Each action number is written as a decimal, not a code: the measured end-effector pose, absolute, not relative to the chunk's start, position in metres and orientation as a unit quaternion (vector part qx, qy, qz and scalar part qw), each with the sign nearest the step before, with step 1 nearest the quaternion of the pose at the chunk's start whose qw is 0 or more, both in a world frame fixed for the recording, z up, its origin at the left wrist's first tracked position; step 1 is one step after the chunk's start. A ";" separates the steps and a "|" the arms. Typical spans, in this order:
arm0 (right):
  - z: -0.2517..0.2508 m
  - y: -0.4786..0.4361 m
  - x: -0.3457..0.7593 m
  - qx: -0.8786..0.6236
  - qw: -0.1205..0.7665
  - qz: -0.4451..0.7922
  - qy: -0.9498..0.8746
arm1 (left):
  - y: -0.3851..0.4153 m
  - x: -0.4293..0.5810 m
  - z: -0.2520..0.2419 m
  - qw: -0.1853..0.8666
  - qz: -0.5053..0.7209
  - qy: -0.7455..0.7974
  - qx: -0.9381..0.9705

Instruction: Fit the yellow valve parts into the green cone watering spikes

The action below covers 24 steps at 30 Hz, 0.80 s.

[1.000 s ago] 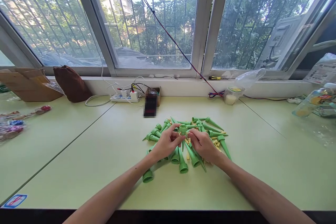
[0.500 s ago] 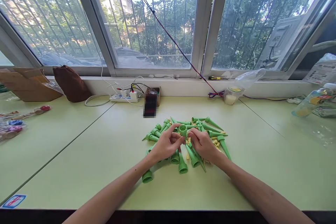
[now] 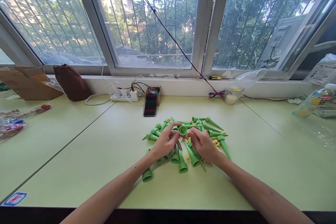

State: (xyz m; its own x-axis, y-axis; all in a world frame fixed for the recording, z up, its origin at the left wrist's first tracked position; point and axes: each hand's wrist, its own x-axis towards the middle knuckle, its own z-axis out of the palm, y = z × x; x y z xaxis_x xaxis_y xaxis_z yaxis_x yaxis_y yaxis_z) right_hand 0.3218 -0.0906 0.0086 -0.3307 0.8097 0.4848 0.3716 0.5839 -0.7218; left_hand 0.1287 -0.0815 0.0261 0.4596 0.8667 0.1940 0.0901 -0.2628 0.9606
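Note:
In the middle of the table my left hand [image 3: 168, 140] grips a green plastic watering spike [image 3: 183, 130] by its wide threaded end, the round opening facing me. Right beside it, my right hand [image 3: 203, 143] is closed with thumb and fingertips pinched near the opening's rim; whatever lies in that pinch is too small to make out. Around and under both hands spreads a pile of similar green spikes [image 3: 183, 164], several with open ends toward me. Small yellow plastic pieces [image 3: 216, 143] lie among them, partly covered by my right hand.
At the back stand a power strip [image 3: 123, 97] with cables, a small box [image 3: 159, 94] and a plastic cup [image 3: 231, 97]. A cardboard box [image 3: 31, 87], brown bag [image 3: 70, 84] and wrapped items [image 3: 13, 126] are left; a bottle [image 3: 313, 101] lies right.
The spike in my left hand has tilted so its opening faces me more directly, and the left fingers have shifted around it. My right hand stays almost in place.

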 end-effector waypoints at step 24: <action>0.011 -0.091 0.320 -0.360 0.433 0.224 -0.796 | -0.080 0.129 0.024 0.476 0.420 0.355 0.687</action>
